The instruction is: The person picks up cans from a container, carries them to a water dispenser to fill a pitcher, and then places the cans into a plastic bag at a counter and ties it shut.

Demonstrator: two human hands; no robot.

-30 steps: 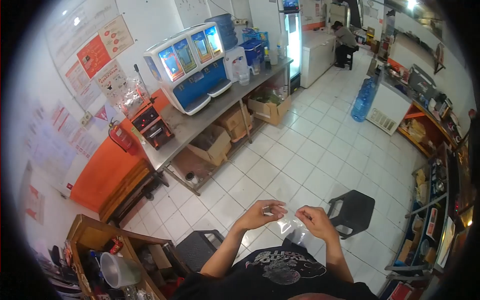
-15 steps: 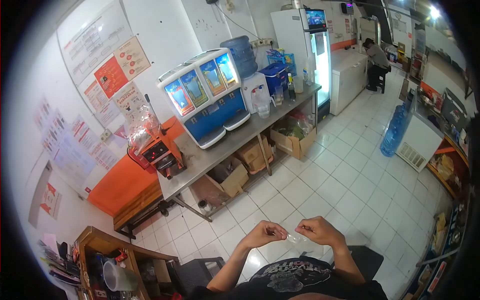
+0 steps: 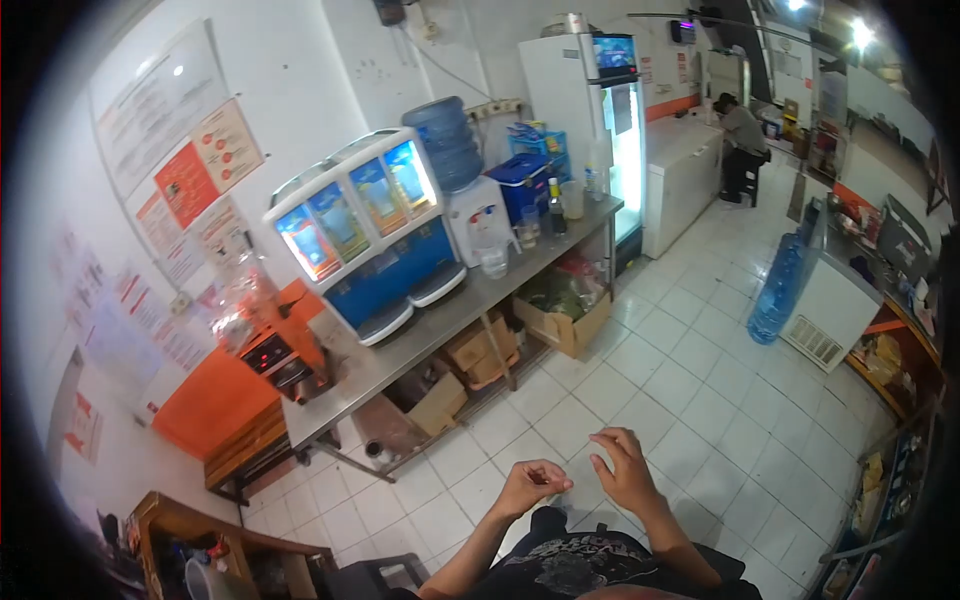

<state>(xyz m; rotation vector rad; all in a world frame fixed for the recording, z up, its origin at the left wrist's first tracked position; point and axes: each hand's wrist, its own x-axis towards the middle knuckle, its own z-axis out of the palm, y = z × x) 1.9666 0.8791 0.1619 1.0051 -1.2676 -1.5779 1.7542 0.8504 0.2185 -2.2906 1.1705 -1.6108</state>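
My left hand (image 3: 533,486) is raised in front of my body with its fingertips pressed together. Whatever is in that pinch, if anything, is too small or blurred to make out. A short gap to the right is my right hand (image 3: 626,472), its thumb apart from its fingers and nothing visible between them. Both hands are above the dark shirt (image 3: 585,565) I wear, over the tiled floor.
A steel table (image 3: 345,395) along the left wall bears a drink dispenser (image 3: 375,275) and an orange machine (image 3: 283,355). Cardboard boxes (image 3: 570,325) sit beneath it. A large blue bottle (image 3: 775,295) stands on the right. Far back, a person (image 3: 742,140) sits beside a white chest (image 3: 680,185).
Both hands were pinching a small clear plastic piece between them. My right hand has since opened, and the clear piece no longer shows distinctly. The view has shifted to the right.
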